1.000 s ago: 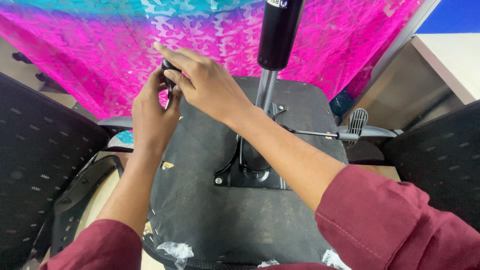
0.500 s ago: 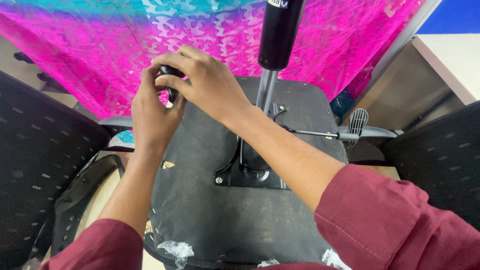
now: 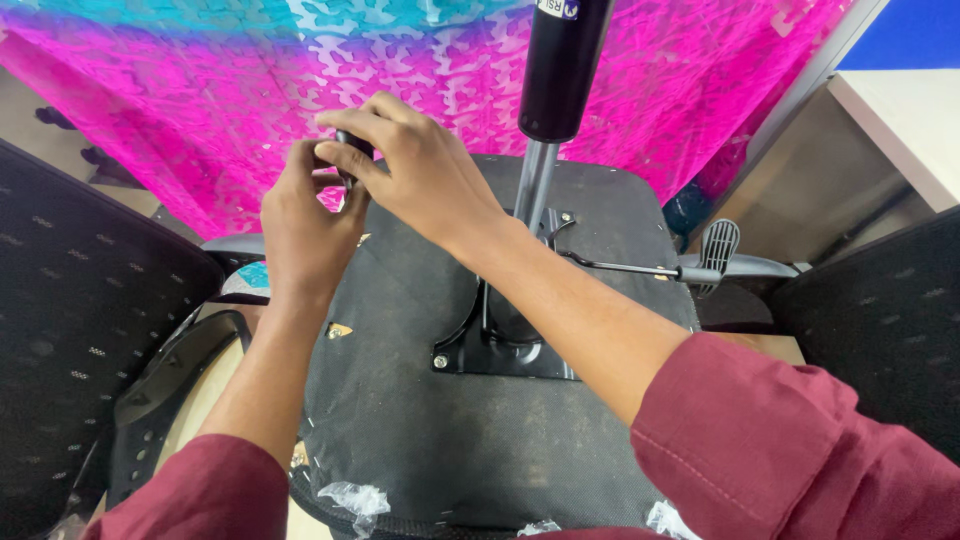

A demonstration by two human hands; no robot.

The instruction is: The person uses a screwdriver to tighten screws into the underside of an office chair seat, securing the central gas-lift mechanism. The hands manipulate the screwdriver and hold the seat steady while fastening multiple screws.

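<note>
An office chair seat (image 3: 430, 420) lies upside down in front of me, its dark underside up. A black gas cylinder (image 3: 558, 60) on a silver shaft rises from the metal plate (image 3: 500, 345) at its centre. My left hand (image 3: 305, 235) and my right hand (image 3: 415, 175) meet at the seat's far left corner. Both pinch a small black part (image 3: 350, 150), mostly hidden by the fingers. Both sleeves are maroon.
A thin lever with a ribbed black paddle (image 3: 716, 250) sticks out to the right of the plate. Black mesh chair backs stand at left (image 3: 80, 330) and right (image 3: 880, 330). A pink and teal patterned cloth (image 3: 230, 90) hangs behind. A pale desk corner (image 3: 900, 120) is upper right.
Both hands stay at the seat's far left corner. The right fingers have shifted slightly over the small black part, as if turning it; the seat has not moved.
</note>
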